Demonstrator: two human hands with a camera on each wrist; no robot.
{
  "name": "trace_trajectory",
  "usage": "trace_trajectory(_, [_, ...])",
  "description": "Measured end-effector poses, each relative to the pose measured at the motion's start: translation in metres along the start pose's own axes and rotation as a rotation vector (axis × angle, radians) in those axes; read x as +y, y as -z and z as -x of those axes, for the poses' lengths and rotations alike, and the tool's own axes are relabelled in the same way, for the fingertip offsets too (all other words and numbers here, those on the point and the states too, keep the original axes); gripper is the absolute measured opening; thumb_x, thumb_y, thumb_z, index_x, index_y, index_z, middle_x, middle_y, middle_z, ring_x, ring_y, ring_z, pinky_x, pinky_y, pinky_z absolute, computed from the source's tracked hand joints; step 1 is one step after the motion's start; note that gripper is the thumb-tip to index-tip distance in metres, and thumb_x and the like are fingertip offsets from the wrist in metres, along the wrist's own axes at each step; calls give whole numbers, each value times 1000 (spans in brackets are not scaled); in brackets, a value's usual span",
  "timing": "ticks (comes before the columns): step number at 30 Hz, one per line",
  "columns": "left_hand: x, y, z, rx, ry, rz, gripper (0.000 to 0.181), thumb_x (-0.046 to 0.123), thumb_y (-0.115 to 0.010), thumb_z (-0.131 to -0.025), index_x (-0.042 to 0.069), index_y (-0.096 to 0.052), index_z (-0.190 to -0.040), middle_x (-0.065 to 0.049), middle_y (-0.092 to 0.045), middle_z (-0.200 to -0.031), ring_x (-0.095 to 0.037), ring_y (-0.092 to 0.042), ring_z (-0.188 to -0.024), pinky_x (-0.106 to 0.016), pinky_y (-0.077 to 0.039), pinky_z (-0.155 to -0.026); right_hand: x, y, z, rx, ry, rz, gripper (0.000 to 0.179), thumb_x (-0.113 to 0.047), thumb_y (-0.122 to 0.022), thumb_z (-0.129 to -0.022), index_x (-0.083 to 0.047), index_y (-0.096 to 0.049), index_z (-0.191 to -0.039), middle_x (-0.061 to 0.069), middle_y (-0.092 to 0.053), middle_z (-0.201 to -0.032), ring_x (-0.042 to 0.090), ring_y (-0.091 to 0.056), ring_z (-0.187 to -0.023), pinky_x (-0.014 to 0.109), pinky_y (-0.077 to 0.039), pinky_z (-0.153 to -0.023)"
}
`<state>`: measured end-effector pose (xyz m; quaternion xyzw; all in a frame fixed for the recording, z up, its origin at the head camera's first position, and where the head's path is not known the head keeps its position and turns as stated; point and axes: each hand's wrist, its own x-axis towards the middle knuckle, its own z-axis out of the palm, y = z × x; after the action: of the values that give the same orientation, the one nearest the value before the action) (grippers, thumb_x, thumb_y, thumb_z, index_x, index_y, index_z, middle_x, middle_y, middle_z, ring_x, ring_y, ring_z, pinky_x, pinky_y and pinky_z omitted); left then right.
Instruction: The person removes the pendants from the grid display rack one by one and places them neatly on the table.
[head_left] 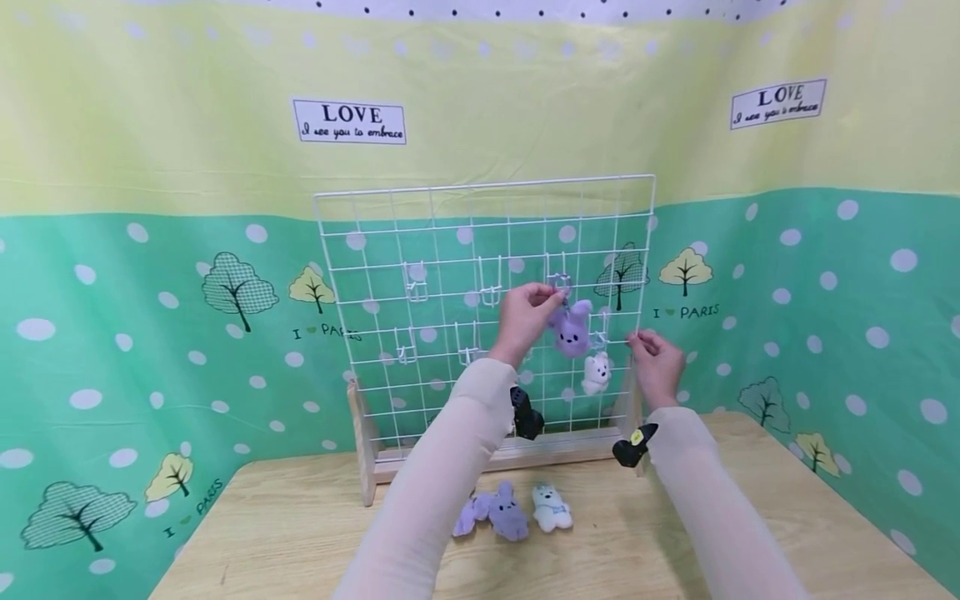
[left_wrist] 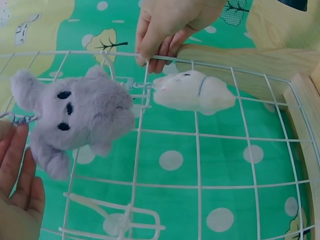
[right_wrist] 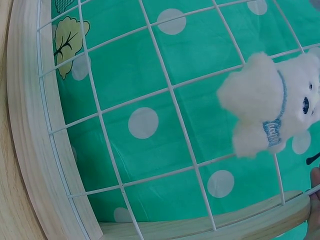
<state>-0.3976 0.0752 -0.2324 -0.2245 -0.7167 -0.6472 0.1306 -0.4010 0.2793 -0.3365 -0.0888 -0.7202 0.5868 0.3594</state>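
Observation:
My left hand (head_left: 525, 318) pinches the chain of a purple bunny plush keychain (head_left: 572, 332) near an upper hook on the white wire grid rack (head_left: 484, 182). In the left wrist view, the fingertips of that hand are at the chain above the head of the bunny. My right hand (head_left: 657, 367) grips the rack's right edge wire. Between the hands, a white bear plush keychain (head_left: 597, 373) with a blue collar hangs from a lower hook. Whether the purple keychain's ring is on its hook cannot be told.
On the wooden table (head_left: 300, 517) before the rack lie purple plush keychains (head_left: 508, 512) and a white bear plush (head_left: 551, 508). Several white hooks (head_left: 416, 283) hang on the grid. Wooden feet (head_left: 363, 446) support the rack, with a green and yellow curtain (head_left: 150, 333) behind.

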Motion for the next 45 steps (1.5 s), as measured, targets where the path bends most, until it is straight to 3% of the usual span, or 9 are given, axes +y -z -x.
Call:
trace_trajectory(5, [3, 3, 1, -35, -18, -12, 14, 19, -68, -88, 7, -69, -96, -2, -70, -91, -11, -65, -86, -24, -53, -79, -1, 0, 1, 16, 3, 11, 33, -32, -59, -93, -8, -66, -114, 10, -67, -114, 12, -63, -99, 26, -50, -88])
trace_trajectory(15, [14, 8, 7, -31, -29, -6, 15, 20, -69, -87, 7, -70, -94, -2, -71, -89, -11, -64, -83, -25, -54, -75, -4, -1, 3, 11, -26, 7, 33, -31, -59, -93, -8, -65, -117, 10, -65, -118, 16, -62, -105, 27, -49, -90])
trace_trajectory(20, [17, 12, 11, -46, -64, -3, 17, 21, -69, -87, 6, -70, -94, -3, -71, -89, -12, -65, -82, -25, -54, -74, -4, -1, 3, 2, -18, -4, 34, -30, -58, -93, -7, -64, -117, 10, -65, -118, 17, -61, -106, 28, -49, -91])
trace_trajectory(36, [19, 33, 38, -38, -78, -12, 18, 20, -69, -87, 5, -69, -96, -7, -70, -90, -13, -63, -79, -25, -55, -70, -2, -1, 2, -2, -15, -12, 32, -28, -59, -93, -7, -64, -117, 10, -65, -117, 14, -62, -103, 26, -49, -91])
trace_trajectory(45, [20, 49, 61, -23, -75, 57, 19, 19, -68, -87, 2, -68, -97, -10, -69, -91, -13, -62, -78, -28, -55, -73, -3, -1, 4, -4, -10, 3, 34, -31, -58, -93, -8, -64, -117, 10, -65, -117, 13, -61, -102, 28, -49, -91])
